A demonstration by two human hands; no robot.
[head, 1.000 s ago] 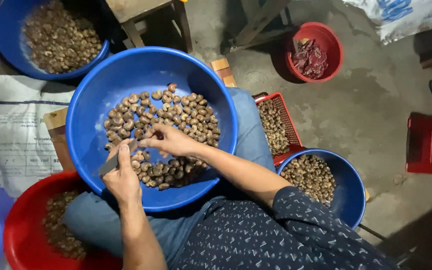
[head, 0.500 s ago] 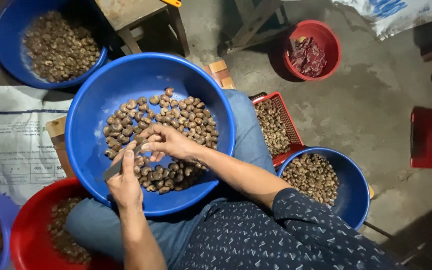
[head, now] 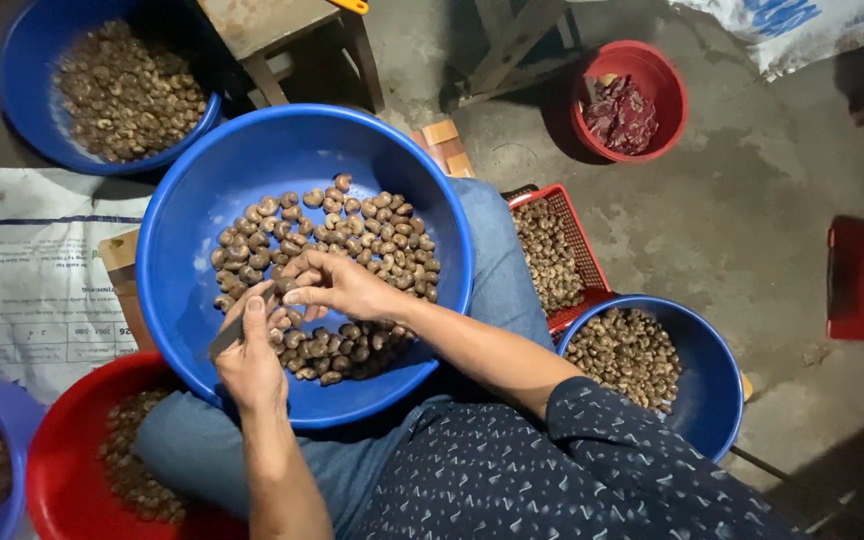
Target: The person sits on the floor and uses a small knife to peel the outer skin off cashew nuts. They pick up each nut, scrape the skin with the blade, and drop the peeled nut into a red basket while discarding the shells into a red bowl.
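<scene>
A small brown cashew nut (head: 282, 290) sits pinched in the right hand (head: 337, 285) fingertips, just above the heap of nuts in the big round blue plastic basin (head: 202, 210) on the person's lap. The left hand (head: 249, 355) is closed around a short dark-bladed knife (head: 227, 338), its thumb beside the nut. Peeling this well seems to call for shallow strokes with the blade angled off the fingertips. A red plastic bowl (head: 62, 450) lies beside the left knee.
</scene>
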